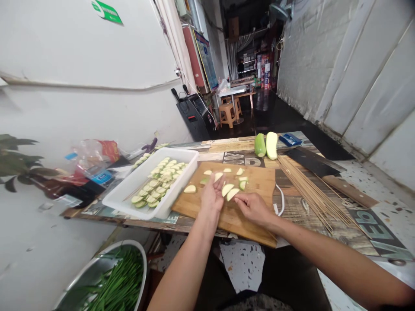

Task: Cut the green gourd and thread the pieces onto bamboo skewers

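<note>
Over the wooden cutting board (256,177), my right hand (254,208) pinches the near end of a pale half-round zucchini slice (232,194). A second zucchini slice (227,189) sits right beside it, against the thumb side of my left hand (211,194). My left fingers are curled, with another slice (218,176) at their tips. Whether a skewer runs through the slices cannot be made out. More cut slices (189,189) lie scattered on the board, and a few green-edged pieces (243,183) are close to my right hand.
Left of the board stands a white tray (108,199) with rows of skewered slices (155,190). Bamboo skewers (304,194), a cleaver (319,166), a blue container (290,139) and zucchini pieces (260,145) lie to the right. A metal bowl (145,263) of green stalks sits below left.
</note>
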`<state>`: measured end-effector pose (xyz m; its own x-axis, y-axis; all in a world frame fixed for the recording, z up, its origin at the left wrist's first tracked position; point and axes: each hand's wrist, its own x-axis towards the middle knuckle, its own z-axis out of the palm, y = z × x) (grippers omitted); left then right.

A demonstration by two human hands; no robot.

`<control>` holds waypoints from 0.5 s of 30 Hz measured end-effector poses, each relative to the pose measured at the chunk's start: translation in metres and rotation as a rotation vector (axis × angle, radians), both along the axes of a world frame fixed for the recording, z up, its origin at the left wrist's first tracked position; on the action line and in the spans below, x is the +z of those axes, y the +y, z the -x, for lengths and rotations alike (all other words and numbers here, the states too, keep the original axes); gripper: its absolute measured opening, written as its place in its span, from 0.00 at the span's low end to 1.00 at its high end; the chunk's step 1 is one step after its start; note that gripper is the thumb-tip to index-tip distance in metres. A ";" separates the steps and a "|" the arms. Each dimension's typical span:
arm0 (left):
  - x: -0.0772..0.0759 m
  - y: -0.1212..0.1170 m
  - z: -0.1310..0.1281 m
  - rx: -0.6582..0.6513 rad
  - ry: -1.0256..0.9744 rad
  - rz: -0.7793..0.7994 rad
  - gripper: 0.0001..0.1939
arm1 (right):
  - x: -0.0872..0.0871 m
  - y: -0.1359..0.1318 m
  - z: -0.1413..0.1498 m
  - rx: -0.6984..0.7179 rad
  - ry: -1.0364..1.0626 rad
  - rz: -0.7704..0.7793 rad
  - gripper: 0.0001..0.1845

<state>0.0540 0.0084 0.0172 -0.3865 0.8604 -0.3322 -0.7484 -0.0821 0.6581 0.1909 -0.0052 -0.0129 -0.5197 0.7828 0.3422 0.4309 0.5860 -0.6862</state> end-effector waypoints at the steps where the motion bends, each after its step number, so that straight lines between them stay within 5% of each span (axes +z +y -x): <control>1: 0.001 0.000 -0.002 0.016 0.010 0.000 0.03 | 0.000 -0.001 0.000 -0.009 -0.001 -0.003 0.15; 15: 0.000 -0.001 -0.006 0.043 0.068 -0.030 0.02 | -0.002 -0.002 0.001 -0.049 0.008 -0.024 0.15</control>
<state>0.0598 0.0077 0.0170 -0.4440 0.8516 -0.2787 -0.6976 -0.1334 0.7039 0.1902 -0.0069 -0.0148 -0.4784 0.7988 0.3647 0.4540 0.5805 -0.6759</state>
